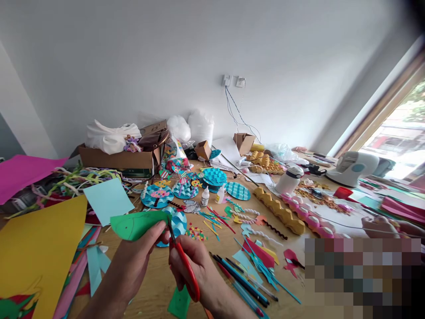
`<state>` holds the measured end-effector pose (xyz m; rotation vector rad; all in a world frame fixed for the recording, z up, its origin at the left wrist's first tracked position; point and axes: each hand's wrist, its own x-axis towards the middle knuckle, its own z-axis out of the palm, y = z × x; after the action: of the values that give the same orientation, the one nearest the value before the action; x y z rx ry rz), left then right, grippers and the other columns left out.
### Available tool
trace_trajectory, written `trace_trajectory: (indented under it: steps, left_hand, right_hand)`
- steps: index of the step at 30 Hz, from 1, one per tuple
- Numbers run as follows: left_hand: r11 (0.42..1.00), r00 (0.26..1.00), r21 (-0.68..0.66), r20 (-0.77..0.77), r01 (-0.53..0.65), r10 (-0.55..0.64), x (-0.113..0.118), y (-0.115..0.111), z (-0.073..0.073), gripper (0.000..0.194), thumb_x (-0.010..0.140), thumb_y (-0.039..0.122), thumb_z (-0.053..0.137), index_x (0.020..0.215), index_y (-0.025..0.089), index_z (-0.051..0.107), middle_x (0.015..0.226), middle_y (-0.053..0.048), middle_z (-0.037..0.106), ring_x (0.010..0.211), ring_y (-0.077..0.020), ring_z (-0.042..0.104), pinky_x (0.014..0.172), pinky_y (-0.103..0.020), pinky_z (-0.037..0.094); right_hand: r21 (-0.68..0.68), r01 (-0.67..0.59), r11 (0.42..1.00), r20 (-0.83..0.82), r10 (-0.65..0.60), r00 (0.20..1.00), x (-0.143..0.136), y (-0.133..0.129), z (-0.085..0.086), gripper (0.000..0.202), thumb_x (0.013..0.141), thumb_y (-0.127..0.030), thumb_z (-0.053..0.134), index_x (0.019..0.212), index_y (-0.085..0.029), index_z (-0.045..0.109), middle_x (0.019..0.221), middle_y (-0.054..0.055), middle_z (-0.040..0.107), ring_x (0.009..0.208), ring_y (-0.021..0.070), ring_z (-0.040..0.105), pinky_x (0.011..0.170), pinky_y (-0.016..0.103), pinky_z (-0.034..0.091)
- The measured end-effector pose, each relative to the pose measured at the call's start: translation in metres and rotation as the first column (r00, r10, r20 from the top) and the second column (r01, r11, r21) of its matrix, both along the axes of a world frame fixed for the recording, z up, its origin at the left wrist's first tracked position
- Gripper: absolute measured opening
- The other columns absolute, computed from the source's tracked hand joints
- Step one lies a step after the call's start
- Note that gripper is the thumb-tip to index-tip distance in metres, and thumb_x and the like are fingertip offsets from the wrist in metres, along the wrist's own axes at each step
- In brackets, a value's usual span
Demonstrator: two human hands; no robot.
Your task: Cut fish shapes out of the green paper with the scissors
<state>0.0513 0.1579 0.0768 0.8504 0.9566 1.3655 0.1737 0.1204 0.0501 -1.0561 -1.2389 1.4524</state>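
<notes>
no words, brands, numbers or signs can be read. one white squeeze bottle (205, 195) carries a dark-printed label (204, 204), too small to make out; the squeeze bottle beside it (221, 193) has a yellowish label (218, 199), likewise illegible.

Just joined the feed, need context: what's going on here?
The person's left hand holds a curved green paper piece with drawn lines. The right hand grips red-handled metal scissors, blades at the paper's right edge. A smaller green paper piece lies on the wooden table below. Beyond are decorated blue wavy paper discs and small white squeeze bottles.
</notes>
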Motion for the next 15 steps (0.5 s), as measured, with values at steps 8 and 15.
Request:
trace_trajectory:
  steps: [8, 15]
  left_hand:
    - [0.999, 0.998, -0.048, 0.067, -0.009, 0.012, 0.0020, -0.0029, 0.0051, 0.014, 0.046, 0.023, 0.083, 0.052, 0.020, 0.070, 0.052, 0.005, 0.070, 0.051, -0.0128, 0.061, 0.052, -0.020, 0.055]
    - [0.997, 0.999, -0.075, 0.047, 0.003, 0.001, 0.0014, -0.0025, 0.0051, 0.016, 0.045, 0.024, 0.083, 0.053, 0.019, 0.071, 0.055, 0.004, 0.071, 0.052, -0.0135, 0.061, 0.052, -0.022, 0.056]
  right_hand:
    - [0.000, 0.009, 1.000, 0.042, -0.009, 0.999, 0.0009, -0.0008, 0.0064, 0.042, 0.077, -0.054, 0.062, 0.061, -0.021, 0.043, 0.045, -0.008, 0.041, 0.039, 0.0055, 0.035, 0.039, 0.017, 0.030]
    - [0.034, 0.008, 0.999, 0.079, -0.011, 0.997, 0.0032, 0.0004, 0.0063, 0.040, 0.079, -0.053, 0.060, 0.062, -0.021, 0.044, 0.045, -0.007, 0.042, 0.039, 0.0063, 0.035, 0.038, 0.018, 0.029]
